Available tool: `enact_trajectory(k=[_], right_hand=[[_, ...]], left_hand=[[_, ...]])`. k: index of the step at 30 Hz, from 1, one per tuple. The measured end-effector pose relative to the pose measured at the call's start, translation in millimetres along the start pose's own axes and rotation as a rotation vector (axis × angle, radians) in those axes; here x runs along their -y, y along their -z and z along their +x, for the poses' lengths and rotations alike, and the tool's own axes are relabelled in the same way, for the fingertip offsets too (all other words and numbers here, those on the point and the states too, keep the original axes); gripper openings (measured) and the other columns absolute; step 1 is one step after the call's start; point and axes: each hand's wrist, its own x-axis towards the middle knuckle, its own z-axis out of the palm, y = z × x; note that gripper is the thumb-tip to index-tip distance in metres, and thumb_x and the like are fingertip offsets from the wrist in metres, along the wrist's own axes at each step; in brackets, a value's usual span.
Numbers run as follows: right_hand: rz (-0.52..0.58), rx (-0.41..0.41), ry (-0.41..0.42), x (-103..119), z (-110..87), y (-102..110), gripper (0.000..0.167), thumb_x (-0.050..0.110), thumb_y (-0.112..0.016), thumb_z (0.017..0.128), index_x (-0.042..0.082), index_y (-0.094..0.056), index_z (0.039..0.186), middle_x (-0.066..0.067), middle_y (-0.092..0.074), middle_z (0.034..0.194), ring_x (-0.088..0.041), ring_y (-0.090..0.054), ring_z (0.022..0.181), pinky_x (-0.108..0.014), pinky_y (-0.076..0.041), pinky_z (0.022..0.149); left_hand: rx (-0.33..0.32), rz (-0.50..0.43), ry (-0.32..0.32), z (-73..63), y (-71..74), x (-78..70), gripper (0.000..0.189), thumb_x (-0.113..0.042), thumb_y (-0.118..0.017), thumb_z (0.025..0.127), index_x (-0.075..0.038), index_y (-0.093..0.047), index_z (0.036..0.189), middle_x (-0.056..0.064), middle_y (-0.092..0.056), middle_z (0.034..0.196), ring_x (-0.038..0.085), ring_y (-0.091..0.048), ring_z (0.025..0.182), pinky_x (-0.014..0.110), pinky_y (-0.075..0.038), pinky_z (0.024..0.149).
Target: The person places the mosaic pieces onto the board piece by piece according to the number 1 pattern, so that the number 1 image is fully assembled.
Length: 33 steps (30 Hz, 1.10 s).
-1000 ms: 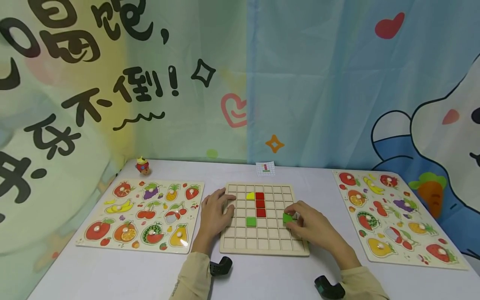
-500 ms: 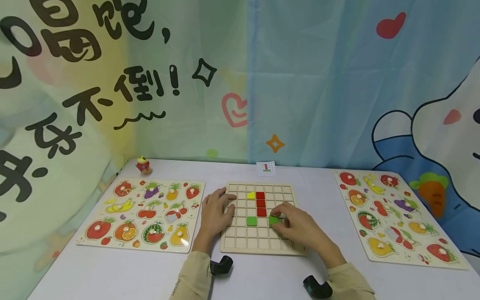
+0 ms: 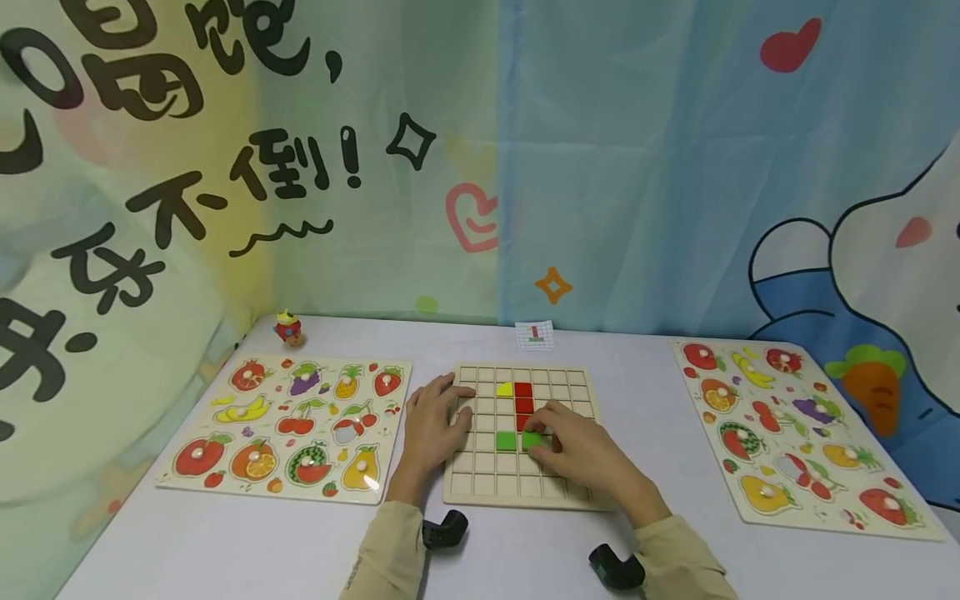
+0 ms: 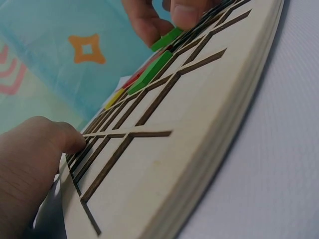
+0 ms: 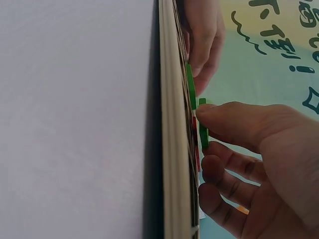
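My right hand pinches a green square tile between thumb and fingers, just below a column of red tiles. In the right wrist view the held tile stands slightly off the board's surface. Left of it, a second green tile lies on the wooden grid board. A yellow piece with a slanted side touches the top red tile's left. At the board's left edge rests my left hand, fingers loosely bent over the frame and holding no tile.
Fruit puzzle boards lie at left and right. Behind the grid board is a small printed card; a toy figure stands at the back left. A printed curtain hangs behind the white table.
My right hand has carried the green tile leftward from the board's right side to beside the other green tile, under the red column. My left hand has stayed at the board's left edge.
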Motion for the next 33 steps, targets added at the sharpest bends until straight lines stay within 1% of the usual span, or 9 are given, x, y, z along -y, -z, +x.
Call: enact_trajectory(k=[5,11,17,24,30,33], right_hand=[[0.0,0.005,0.004,0.1,2.4,-2.9,0.022,0.025,-0.071,0.083,0.017,-0.064,0.103,0.007,-0.056,0.097,-0.003,-0.045,0.064,-0.018,-0.039,0.056],[-0.007,0.004,0.019,0.0,3.5,-4.9,0.023,0.024,-0.071,0.082,0.018,-0.064,0.104,0.007,-0.055,0.097,-0.005,-0.046,0.065,-0.019,-0.038,0.057],[-0.004,0.006,0.031,-0.5,3.4,-5.4,0.023,0.023,-0.071,0.083,0.018,-0.064,0.103,0.007,-0.056,0.097,-0.005,-0.046,0.065,-0.018,-0.039,0.058],[-0.018,-0.006,0.019,-1.4,3.4,-6.4,0.019,0.025,-0.068,0.084,0.018,-0.064,0.102,0.008,-0.055,0.095,-0.004,-0.046,0.067,-0.019,-0.04,0.061],[-0.011,-0.005,0.011,-2.1,3.2,-6.8,0.018,0.025,-0.068,0.084,0.019,-0.064,0.101,0.008,-0.056,0.095,-0.005,-0.047,0.067,-0.019,-0.04,0.06],[-0.013,-0.003,-0.009,-2.5,2.1,-5.9,0.017,0.025,-0.067,0.085,0.02,-0.064,0.101,0.008,-0.057,0.096,-0.005,-0.047,0.069,-0.021,-0.042,0.063]], left_hand=[[0.006,0.002,0.004,0.4,0.0,1.1,0.023,-0.018,-0.058,0.084,-0.017,-0.07,0.105,0.014,-0.055,0.133,0.03,-0.047,0.129,0.056,-0.026,0.107],[0.01,0.004,0.003,-0.6,0.2,0.3,0.024,-0.018,-0.058,0.084,-0.017,-0.07,0.105,0.014,-0.055,0.134,0.03,-0.047,0.13,0.057,-0.026,0.108],[0.015,0.005,0.007,-1.2,1.2,-0.6,0.024,-0.018,-0.059,0.084,-0.016,-0.07,0.105,0.014,-0.054,0.134,0.03,-0.046,0.13,0.057,-0.025,0.108],[0.022,-0.011,0.008,-0.2,1.5,-0.9,0.024,-0.018,-0.058,0.085,-0.015,-0.07,0.105,0.015,-0.054,0.134,0.029,-0.046,0.131,0.057,-0.024,0.109],[0.022,0.01,0.012,-0.6,1.2,-1.7,0.024,-0.019,-0.058,0.085,-0.016,-0.07,0.105,0.014,-0.054,0.134,0.029,-0.046,0.13,0.057,-0.025,0.109],[0.018,0.007,0.011,-0.2,1.7,-1.7,0.024,-0.019,-0.058,0.084,-0.016,-0.07,0.105,0.014,-0.054,0.134,0.03,-0.046,0.13,0.056,-0.026,0.108]])
